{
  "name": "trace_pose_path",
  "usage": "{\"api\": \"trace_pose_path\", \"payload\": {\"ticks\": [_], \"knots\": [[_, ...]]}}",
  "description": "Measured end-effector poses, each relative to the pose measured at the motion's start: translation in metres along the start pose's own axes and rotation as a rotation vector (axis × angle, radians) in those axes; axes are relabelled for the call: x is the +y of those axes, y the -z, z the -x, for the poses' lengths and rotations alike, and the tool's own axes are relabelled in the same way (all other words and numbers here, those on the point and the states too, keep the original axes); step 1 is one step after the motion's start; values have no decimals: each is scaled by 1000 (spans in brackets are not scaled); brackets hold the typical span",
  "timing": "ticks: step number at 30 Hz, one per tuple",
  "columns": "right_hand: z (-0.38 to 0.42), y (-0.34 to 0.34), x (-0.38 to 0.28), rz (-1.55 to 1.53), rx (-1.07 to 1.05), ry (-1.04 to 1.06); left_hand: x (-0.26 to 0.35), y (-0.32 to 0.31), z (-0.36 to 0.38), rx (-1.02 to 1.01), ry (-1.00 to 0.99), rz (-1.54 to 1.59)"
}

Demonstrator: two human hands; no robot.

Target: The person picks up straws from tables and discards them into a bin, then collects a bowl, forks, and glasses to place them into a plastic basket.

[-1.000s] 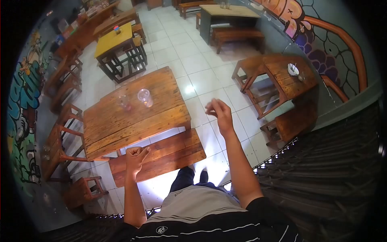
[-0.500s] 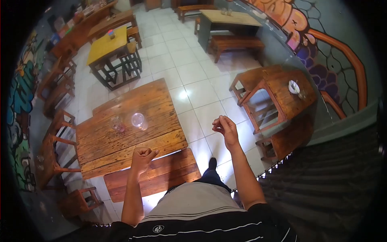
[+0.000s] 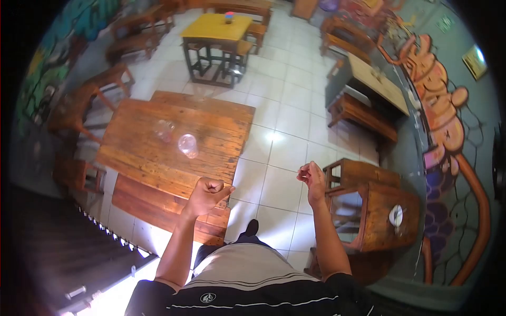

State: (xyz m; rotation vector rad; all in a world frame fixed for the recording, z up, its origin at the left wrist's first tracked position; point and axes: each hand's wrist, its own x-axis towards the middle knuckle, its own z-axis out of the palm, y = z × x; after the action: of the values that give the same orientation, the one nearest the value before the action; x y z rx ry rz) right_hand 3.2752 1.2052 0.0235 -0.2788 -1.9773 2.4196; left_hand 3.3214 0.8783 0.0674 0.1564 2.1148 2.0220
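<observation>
My left hand (image 3: 209, 195) is raised in front of my body, its fingers curled into a fist and the thumb sticking out to the right. From above, it overlaps the near right corner of a wooden plank table (image 3: 174, 142), without visibly touching it. Nothing shows in that fist. Over the tiled floor, my right hand (image 3: 313, 181) is held up with fingers bent together towards the thumb, and no object is visible in it. On the plank table stand a clear drinking glass (image 3: 188, 146) and, to its left, a second clear glass vessel (image 3: 164, 130) with a pinkish bottom.
A bench (image 3: 158, 203) runs along the table's near side. To my right stands a smaller wooden table (image 3: 382, 216) bearing a white plate (image 3: 396, 215). Further off are a yellow-topped table (image 3: 211, 25) and a light-topped table (image 3: 377, 81) beside the painted wall (image 3: 440, 105).
My view has turned to the left and the room has swung round in it. Both hands stay raised in much the same shape; the plank table now lies more square before me.
</observation>
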Motion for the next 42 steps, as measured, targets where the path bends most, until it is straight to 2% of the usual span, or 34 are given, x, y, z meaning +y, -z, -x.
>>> {"api": "trace_pose_path", "payload": {"ticks": [5,8,11,14,17,18,21,27,29,30,32,34,35,36,37,39,40,42], "knots": [[-9,-20,17,146,-208,-105,4,25,36,189,32,-134],[-2,-37,26,282,-414,-185,-6,56,65,329,4,-96],[2,-52,34,346,-519,-208,-22,85,91,486,-9,-62],[-8,-73,53,283,-563,-161,-36,110,103,774,31,-126],[-23,-109,70,249,-543,-159,-55,130,94,899,-7,-118],[-35,-118,84,262,-578,-129,-64,137,91,914,64,-208],[-70,-161,112,383,-634,-38,-102,155,57,984,135,-291],[-165,-252,175,602,-825,-30,-176,202,-47,1030,217,-271],[-188,-281,168,736,-1032,-12,-206,219,-78,1019,298,-356],[-203,-291,174,734,-1042,-36,-216,229,-93,1032,317,-449],[-227,-309,184,750,-1255,258,-222,241,-121,1048,405,-469],[-236,-321,185,772,-1339,291,-210,240,-147,1063,482,-493],[-238,-325,186,804,-1404,334,-198,236,-160,1141,464,-406],[-238,-327,193,690,-1429,297,-192,234,-169,1215,441,-317],[-237,-328,200,688,-1425,286,-205,238,-174,1207,450,-318],[-232,-327,211,544,-1455,193,-239,251,-181,1095,440,-441],[-228,-325,218,477,-1423,258,-244,254,-184,1088,442,-433],[-224,-321,225,465,-1415,213,-247,250,-188,1308,364,-241]]}}
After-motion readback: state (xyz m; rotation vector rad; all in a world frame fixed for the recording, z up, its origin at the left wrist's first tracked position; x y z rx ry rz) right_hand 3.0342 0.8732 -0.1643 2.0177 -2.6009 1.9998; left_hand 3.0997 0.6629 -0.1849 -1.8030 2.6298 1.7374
